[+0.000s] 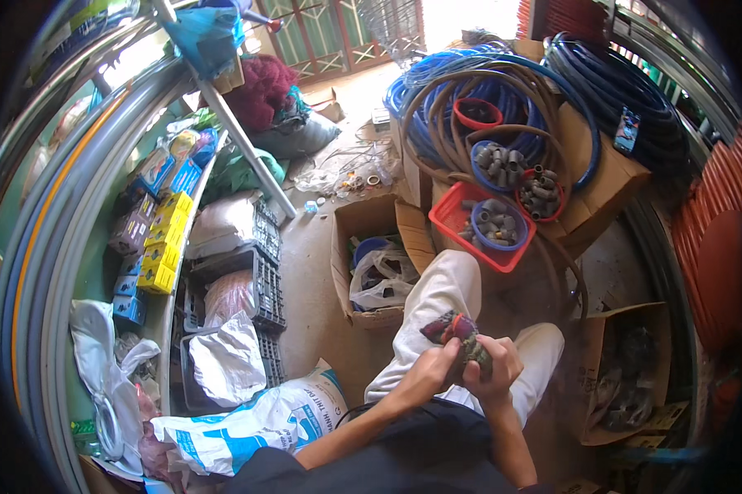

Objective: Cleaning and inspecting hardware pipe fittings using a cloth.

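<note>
Both of my hands meet over my lap, gripping a bunched piece of dark patterned cloth (454, 329) with purple, green and orange-red parts. My left hand (436, 369) pinches its lower left side, and my right hand (494, 369) closes on its lower right side. Whether something lies inside the cloth cannot be seen. Beyond my knees, a red plastic basket (442, 213) holds grey pipe fittings and a blue basket (501, 225) of similar fittings. Another blue basket (497, 165) and a red basket (539, 192) of fittings stand behind it.
An open cardboard box (371, 316) with plastic bags stands before me, another box (624, 370) at right. Coiled blue hose (433, 86) lies at the back. Black crates (271, 296) and a white-and-blue sack (272, 414) are at left, beside a shelf of small yellow boxes (164, 253).
</note>
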`<state>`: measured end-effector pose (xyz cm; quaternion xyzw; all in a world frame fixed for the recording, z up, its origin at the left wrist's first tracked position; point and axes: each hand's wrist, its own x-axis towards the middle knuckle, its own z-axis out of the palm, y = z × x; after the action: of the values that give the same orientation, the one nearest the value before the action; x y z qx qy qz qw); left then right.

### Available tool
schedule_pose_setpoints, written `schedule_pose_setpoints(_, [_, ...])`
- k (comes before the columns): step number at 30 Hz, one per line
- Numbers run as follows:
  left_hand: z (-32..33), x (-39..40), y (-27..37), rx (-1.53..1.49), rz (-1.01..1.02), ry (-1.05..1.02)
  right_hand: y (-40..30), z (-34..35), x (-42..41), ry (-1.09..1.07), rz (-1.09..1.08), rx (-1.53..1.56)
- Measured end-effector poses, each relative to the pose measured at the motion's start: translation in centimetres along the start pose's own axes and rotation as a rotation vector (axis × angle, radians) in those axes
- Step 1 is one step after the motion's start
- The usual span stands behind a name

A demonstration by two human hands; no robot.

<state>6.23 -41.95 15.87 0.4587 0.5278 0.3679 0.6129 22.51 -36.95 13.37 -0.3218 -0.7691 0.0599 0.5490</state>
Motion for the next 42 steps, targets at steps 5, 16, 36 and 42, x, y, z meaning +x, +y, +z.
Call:
schedule_pose_setpoints(5, [3.0, -0.1, -0.4, 0.118, 0.218, 0.232, 0.2, -1.8, -0.6, 0.009, 0.037, 0.03])
schedule_pose_setpoints(16, [5.9, 2.2, -3.1, 0.667, 0.612, 0.128, -0.3, -7.4, 0.4, 0.106, 0.04, -0.137])
schedule_pose_setpoints(36, [7.2, 8.0, 2.4, 0.464, 0.314, -0.011, 3.6, -6.0, 2.3, 0.132, 0.646, -0.035])
schedule_pose_setpoints(42, [6.7, 8.3, 2.9, 0.483, 0.202, -0.04, 4.9, -6.4, 2.6, 0.022, 0.553, -0.069])
